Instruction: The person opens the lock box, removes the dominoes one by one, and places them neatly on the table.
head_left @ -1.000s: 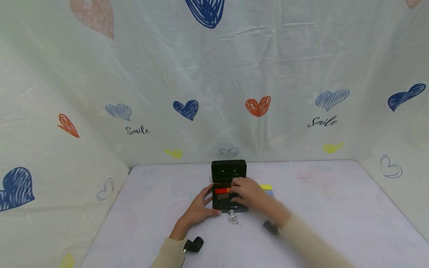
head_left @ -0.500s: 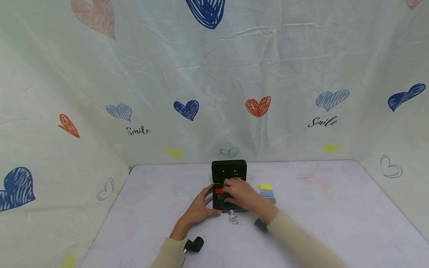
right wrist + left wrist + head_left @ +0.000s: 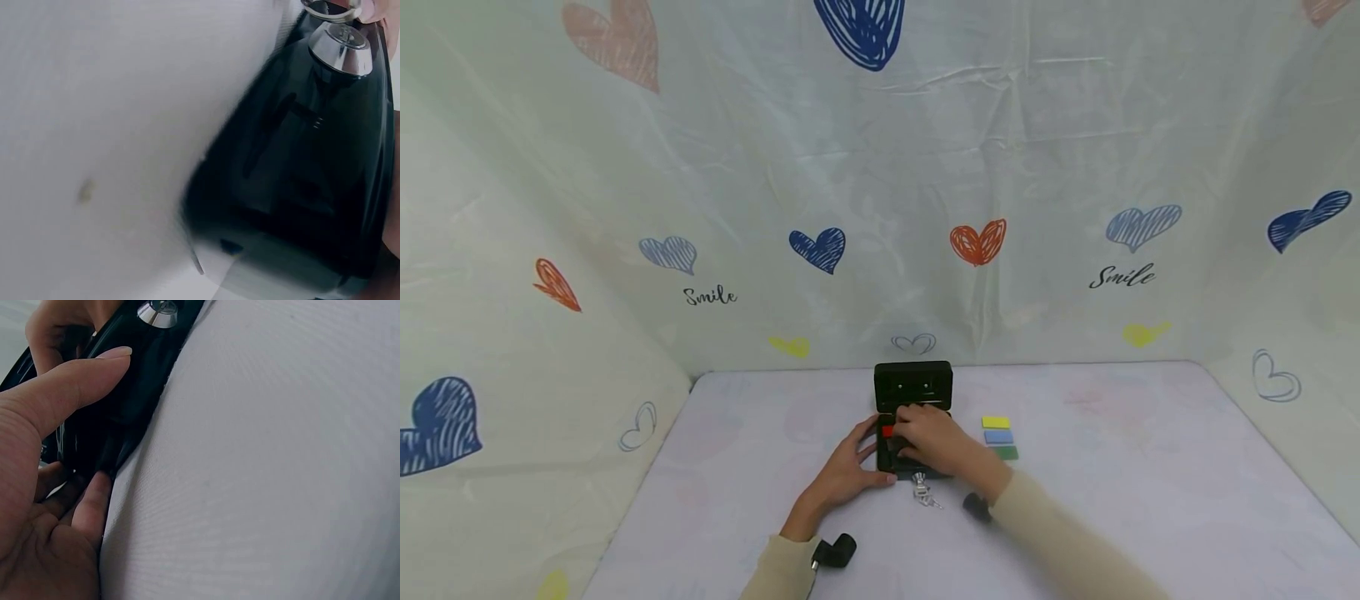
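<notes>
A small black lockable cash box (image 3: 913,385) stands with its lid raised near the far side of the table. My left hand (image 3: 841,471) grips the box's left side; in the left wrist view its thumb (image 3: 87,381) lies on the front wall. My right hand (image 3: 936,437) reaches into the box with bent fingers, and whether they pinch anything is hidden. Left of those fingers, a red block (image 3: 887,431) shows in the box. Keys (image 3: 927,493) hang from the front lock, whose silver cylinder (image 3: 340,50) appears in the right wrist view.
Right of the box, yellow (image 3: 996,422), blue (image 3: 998,436) and green (image 3: 1006,452) flat pieces lie in a column on the white table (image 3: 1120,500). A curtain printed with hearts (image 3: 977,242) rises behind the table's far edge.
My right hand has moved left inside the box, covering the orange piece and more of the red one. The blue and green pieces are now uncovered. My left hand stays in place.
</notes>
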`<state>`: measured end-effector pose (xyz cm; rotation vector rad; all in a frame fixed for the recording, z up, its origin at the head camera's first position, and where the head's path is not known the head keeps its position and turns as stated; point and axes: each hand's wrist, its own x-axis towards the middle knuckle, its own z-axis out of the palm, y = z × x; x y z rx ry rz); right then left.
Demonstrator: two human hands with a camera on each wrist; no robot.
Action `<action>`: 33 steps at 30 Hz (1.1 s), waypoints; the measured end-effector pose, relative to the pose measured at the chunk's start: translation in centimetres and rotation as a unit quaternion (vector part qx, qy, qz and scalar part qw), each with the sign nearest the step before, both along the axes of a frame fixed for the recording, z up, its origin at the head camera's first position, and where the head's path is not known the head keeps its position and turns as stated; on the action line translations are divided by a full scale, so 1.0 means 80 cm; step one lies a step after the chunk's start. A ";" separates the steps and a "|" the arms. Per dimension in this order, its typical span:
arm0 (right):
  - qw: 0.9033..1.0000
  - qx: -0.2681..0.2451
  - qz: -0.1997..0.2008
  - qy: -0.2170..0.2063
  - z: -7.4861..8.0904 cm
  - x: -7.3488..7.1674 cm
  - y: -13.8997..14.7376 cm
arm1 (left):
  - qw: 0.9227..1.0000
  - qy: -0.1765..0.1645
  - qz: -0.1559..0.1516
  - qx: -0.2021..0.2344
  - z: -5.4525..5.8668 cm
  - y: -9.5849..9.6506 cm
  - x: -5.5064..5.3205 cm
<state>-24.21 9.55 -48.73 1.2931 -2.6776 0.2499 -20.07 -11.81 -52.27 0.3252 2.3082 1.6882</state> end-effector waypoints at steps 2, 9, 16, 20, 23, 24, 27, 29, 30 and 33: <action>1.000 0.002 0.001 0.001 0.001 0.001 -0.001 | 1.000 -0.001 0.001 -0.003 0.000 0.000 0.000; 1.000 0.007 0.000 0.004 -0.002 -0.001 -0.004 | 1.000 0.001 0.002 -0.005 -0.002 0.001 0.000; 1.000 0.014 -0.009 0.005 -0.010 -0.005 -0.007 | 1.000 0.005 -0.004 0.010 -0.004 0.000 -0.003; 1.000 0.014 -0.012 0.007 -0.011 -0.005 -0.007 | 1.000 0.004 -0.004 0.010 -0.004 0.000 -0.002; 1.000 0.013 -0.012 0.007 -0.011 -0.005 -0.006 | 1.000 0.007 -0.004 0.008 -0.005 0.000 -0.002; 1.000 0.013 -0.012 0.008 -0.012 -0.005 -0.006 | 1.000 0.008 -0.005 0.006 -0.004 0.000 -0.002; 1.000 0.012 -0.011 0.013 -0.011 -0.005 -0.005 | 1.000 0.010 -0.005 0.003 -0.004 0.000 -0.002; 1.000 0.009 -0.012 0.019 -0.010 -0.004 -0.003 | 1.000 0.010 -0.007 0.006 -0.004 0.000 -0.002; 1.000 0.007 -0.014 0.022 -0.009 -0.004 -0.002 | 1.000 0.010 -0.008 0.008 -0.004 -0.001 -0.002; 0.999 -0.003 -0.019 0.031 -0.004 -0.003 0.002 | 1.000 0.009 -0.010 0.015 -0.004 -0.001 -0.002</action>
